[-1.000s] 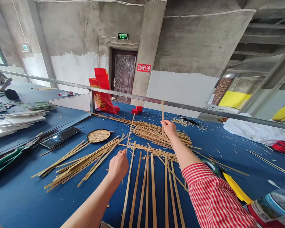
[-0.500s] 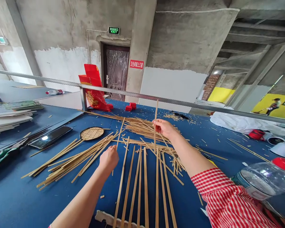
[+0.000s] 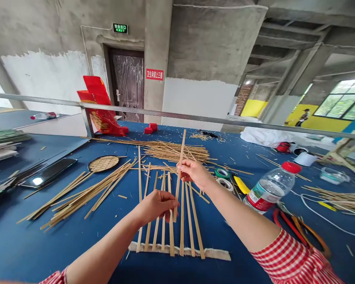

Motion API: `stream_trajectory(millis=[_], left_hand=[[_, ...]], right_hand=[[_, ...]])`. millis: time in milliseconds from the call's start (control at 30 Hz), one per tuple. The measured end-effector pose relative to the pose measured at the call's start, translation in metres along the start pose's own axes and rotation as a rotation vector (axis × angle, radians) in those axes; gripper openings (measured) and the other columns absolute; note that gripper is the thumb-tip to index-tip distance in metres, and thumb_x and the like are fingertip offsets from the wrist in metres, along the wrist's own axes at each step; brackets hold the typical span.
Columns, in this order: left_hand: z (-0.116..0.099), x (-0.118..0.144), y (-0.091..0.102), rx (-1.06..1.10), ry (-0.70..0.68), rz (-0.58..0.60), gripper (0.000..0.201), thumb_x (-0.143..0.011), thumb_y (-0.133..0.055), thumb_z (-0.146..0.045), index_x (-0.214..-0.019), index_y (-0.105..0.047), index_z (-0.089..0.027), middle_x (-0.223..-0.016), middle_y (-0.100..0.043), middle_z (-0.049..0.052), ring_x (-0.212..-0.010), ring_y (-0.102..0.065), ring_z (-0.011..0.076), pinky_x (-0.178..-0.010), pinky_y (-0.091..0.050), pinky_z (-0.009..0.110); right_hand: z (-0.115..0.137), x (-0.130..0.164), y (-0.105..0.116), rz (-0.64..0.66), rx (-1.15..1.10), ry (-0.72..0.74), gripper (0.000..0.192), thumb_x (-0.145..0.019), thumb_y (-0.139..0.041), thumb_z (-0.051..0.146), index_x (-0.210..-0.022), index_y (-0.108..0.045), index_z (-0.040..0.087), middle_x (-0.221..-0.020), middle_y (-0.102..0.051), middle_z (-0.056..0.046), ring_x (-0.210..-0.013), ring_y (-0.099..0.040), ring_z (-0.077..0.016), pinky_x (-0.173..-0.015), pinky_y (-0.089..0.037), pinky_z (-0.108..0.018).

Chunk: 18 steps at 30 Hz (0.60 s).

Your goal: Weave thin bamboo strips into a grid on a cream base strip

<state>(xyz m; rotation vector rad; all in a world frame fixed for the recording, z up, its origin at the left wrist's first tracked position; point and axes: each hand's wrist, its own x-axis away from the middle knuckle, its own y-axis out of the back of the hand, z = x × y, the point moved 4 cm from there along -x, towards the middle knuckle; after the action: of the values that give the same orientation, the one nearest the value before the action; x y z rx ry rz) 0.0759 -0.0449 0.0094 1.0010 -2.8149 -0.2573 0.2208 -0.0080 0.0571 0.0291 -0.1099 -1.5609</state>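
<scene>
Bamboo strip (image 3: 182, 148) in both hands, slanting over a row of laid strips (image 3: 190, 223), its top leaning slightly right. Right hand (image 3: 193, 172) pinches it around mid-length, thumb against fingers; left hand (image 3: 158, 203) grips it near the lower end, thumb and fingers closed narrowly. Laid strips run lengthwise on a blue tabletop (image 3: 85, 252), spaced apart, near ends on a whitish cloth band (image 3: 217, 254). Loose bundle (image 3: 90, 193) lies left of the row; larger strip pile (image 3: 165, 152) beyond it. Dark-rimmed woven disc (image 3: 103, 163) near smartphone (image 3: 51, 171). Red-capped plastic bottle (image 3: 272, 185) stands tilted in view, right of right forearm.
</scene>
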Motion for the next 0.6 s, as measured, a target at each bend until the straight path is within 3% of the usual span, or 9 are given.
stream_trajectory(millis=[233, 400, 600], left_hand=[[-0.003, 0.008, -0.024, 0.074, -0.019, -0.024, 0.03, -0.074, -0.052, -0.043, -0.068, -0.056, -0.014, -0.061, -0.063, 0.002, -0.051, -0.053, 0.009, -0.049, -0.036, 0.019], [0.0, 0.011, -0.048, 0.135, 0.02, -0.067, 0.03, -0.073, -0.051, -0.044, -0.067, -0.054, -0.014, -0.058, -0.061, 0.0, -0.046, -0.051, 0.0082, -0.044, -0.034, 0.018], [0.003, 0.008, -0.079, 0.072, 0.022, -0.016, 0.033, -0.077, -0.044, -0.045, -0.069, -0.055, -0.015, -0.062, -0.061, 0.0, -0.045, -0.049, 0.0078, -0.042, -0.033, 0.017]], right_hand=[[-0.021, 0.038, 0.009, 0.181, -0.087, -0.175, 0.018, -0.07, -0.065, 0.029, -0.076, -0.057, 0.015, -0.062, -0.062, 0.0, -0.054, -0.058, -0.0076, -0.048, -0.046, -0.016], [-0.026, 0.064, 0.018, 0.189, -0.056, -0.147, 0.021, -0.065, -0.069, 0.028, -0.075, -0.056, 0.015, -0.063, -0.06, 0.002, -0.058, -0.059, -0.0079, -0.055, -0.048, -0.018], [-0.04, 0.088, 0.035, 0.177, -0.044, -0.199, 0.023, -0.064, -0.068, 0.029, -0.075, -0.052, 0.016, -0.062, -0.056, 0.004, -0.058, -0.056, -0.0075, -0.054, -0.045, -0.018]])
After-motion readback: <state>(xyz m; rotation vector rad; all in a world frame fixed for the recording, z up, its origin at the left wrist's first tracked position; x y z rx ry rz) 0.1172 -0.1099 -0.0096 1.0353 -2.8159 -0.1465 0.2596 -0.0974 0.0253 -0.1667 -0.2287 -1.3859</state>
